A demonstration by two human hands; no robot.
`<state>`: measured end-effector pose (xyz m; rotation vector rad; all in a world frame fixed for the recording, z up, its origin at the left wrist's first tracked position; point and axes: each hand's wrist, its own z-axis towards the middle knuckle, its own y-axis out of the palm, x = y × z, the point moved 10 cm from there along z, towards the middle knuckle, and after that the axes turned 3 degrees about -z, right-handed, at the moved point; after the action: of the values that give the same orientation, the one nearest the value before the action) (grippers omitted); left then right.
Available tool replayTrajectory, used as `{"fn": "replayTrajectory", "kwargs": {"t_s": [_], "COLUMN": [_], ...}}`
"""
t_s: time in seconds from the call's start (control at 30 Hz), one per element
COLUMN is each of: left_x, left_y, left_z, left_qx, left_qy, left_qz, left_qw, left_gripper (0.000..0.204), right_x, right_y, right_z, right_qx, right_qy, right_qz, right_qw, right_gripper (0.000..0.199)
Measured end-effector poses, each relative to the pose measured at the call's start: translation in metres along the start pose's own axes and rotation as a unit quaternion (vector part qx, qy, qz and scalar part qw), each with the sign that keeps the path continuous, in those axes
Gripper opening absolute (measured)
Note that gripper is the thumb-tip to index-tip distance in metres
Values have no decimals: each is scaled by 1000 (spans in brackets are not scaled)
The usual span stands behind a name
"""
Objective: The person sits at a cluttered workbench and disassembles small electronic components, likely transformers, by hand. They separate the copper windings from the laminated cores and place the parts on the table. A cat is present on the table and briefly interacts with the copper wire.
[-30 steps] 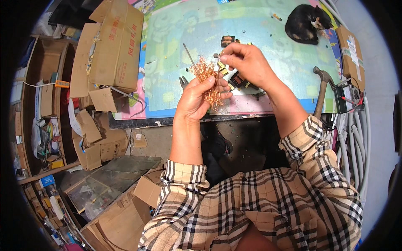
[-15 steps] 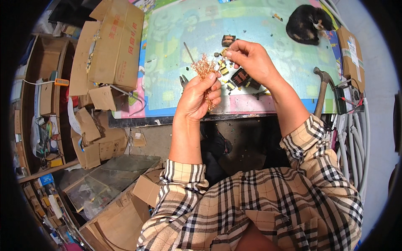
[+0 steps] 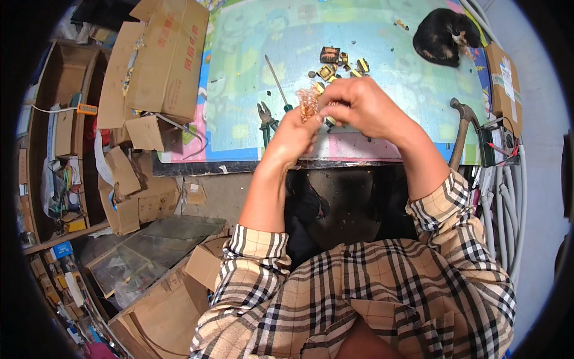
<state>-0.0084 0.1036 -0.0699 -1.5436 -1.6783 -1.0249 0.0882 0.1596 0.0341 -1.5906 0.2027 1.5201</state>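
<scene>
A tangled bundle of copper wire point(image 3: 307, 103) sticks up out of my left hand point(image 3: 292, 139), whose fingers are wrapped round its lower part. My right hand point(image 3: 362, 110) is close against the bundle's right side, thumb and fingers pinched together. What lies between those fingertips is hidden. Just beyond the hands, small transformer cores and bobbins are scattered, among them a dark one with copper windings point(image 3: 330, 55) and a yellowish one point(image 3: 326, 73). Pliers point(image 3: 265, 119) lie left of my left hand, beside a screwdriver point(image 3: 278, 81) partly behind it.
A black cat point(image 3: 442, 37) lies curled at the table's far right. A hammer point(image 3: 460, 128) and a dark meter point(image 3: 493, 142) lie at the right edge. An opened cardboard box point(image 3: 170, 66) stands at the left. Below the table's near edge is another carton point(image 3: 140, 200).
My left hand has moved right with the copper wire, and my right hand has come down to meet it. More of the pliers and screwdriver now shows.
</scene>
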Motion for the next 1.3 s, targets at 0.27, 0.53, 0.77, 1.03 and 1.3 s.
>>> {"fn": "replayTrajectory", "kwargs": {"t_s": [0.27,0.53,0.77,1.03,1.3], "left_x": [0,64,50,69,93], "left_y": [70,51,18,9,92], "left_z": [-19,-28,-14,-11,36], "left_qx": [-218,-255,-165,-53,161], "left_qy": [107,94,4,135,170], "left_qz": [379,-324,-338,-333,178], "left_qw": [893,906,927,932,956], "left_gripper": [24,34,23,17,13], "right_x": [28,48,18,24,25], "right_y": [23,12,-18,-13,-105], "right_z": [-8,14,13,7,-33], "right_qx": [-174,-9,103,109,125], "right_qy": [-7,99,90,114,-82], "right_qz": [91,422,44,46,-250], "right_qw": [981,901,990,986,957], "right_gripper": [16,11,16,16,7]}}
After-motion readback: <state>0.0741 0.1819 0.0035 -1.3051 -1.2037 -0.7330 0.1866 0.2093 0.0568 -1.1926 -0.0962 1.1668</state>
